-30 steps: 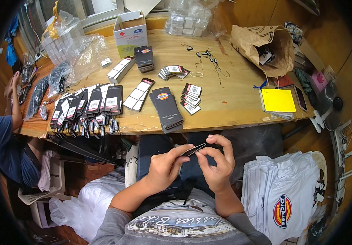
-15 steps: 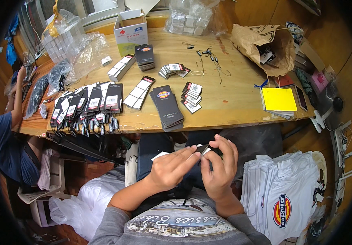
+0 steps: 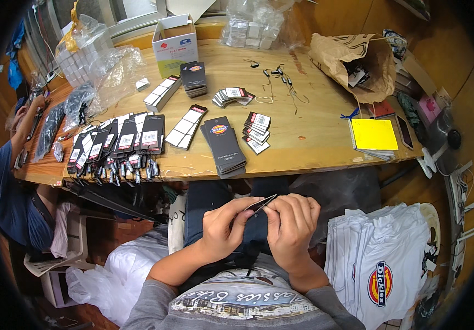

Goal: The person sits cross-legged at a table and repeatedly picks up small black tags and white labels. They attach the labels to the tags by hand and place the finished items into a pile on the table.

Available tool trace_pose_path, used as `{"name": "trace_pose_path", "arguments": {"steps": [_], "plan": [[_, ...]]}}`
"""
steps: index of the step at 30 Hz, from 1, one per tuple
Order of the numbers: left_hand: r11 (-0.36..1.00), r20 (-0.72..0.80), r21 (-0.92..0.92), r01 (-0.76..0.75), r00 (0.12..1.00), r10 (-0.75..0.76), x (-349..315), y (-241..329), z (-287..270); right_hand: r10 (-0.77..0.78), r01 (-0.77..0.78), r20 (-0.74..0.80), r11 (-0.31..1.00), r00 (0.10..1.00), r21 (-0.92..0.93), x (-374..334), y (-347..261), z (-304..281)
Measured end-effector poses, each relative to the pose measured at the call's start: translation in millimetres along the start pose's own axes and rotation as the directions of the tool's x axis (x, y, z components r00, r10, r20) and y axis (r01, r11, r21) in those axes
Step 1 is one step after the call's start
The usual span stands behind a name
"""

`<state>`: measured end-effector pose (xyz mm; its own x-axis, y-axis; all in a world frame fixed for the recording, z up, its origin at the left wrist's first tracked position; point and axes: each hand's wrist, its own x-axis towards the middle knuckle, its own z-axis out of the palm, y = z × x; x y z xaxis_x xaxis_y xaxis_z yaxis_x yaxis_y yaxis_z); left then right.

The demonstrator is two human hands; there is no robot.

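Observation:
Above my lap, in front of the table edge, both hands pinch dark hang tags, seen nearly edge-on; how many lie together I cannot tell. My left hand is closed on their left end, thumb toward me. The fingers of my right hand are closed round the right end. Straight ahead on the table lies a stack of black hang tags with a coloured oval emblem. Beside it are a fanned pile of small barcode tags and a row of white-panelled tags.
Strung tags cover the table's left front. Behind stand a carton and another tag stack. A paper bag, yellow pad and phone lie right. White printed garments are piled beside me; a co-worker sits left.
My left fingers have curled from stretched out to a pinch, and my right fingers have come down and closed. The dark tags now show tilted between both hands. The co-worker's arm has shifted slightly.

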<state>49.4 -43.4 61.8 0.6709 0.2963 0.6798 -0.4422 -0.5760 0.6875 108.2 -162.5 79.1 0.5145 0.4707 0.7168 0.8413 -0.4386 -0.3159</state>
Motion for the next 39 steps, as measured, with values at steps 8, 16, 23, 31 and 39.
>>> {"name": "trace_pose_path", "arguments": {"steps": [8,16,23,31,39], "plan": [[0.99,0.022,0.062,-0.128,0.992,0.127,1.5,-2.5,-0.5,-0.001,0.001,-0.014,0.999,1.0,0.049,0.8,-0.3,0.9],[0.954,0.038,0.156,-0.256,0.967,0.253,-4.0,-5.8,5.1,0.041,-0.031,-0.056,0.985,0.998,0.17,0.8,0.3,8.0],[0.98,0.11,0.017,-0.2,0.974,0.197,-0.1,-2.4,-4.8,0.086,-0.023,-0.13,0.905,0.988,0.425,8.9,5.9,9.2],[0.974,0.046,-0.195,0.115,0.993,-0.108,-0.9,-0.4,-11.2,-0.007,0.078,-0.119,0.799,0.993,0.597,-1.6,22.7,13.3],[0.844,-0.012,-0.487,0.225,0.964,-0.264,-6.0,4.9,-9.9,-0.094,0.174,-0.251,0.931,0.963,0.322,-7.1,12.6,13.4]]}}
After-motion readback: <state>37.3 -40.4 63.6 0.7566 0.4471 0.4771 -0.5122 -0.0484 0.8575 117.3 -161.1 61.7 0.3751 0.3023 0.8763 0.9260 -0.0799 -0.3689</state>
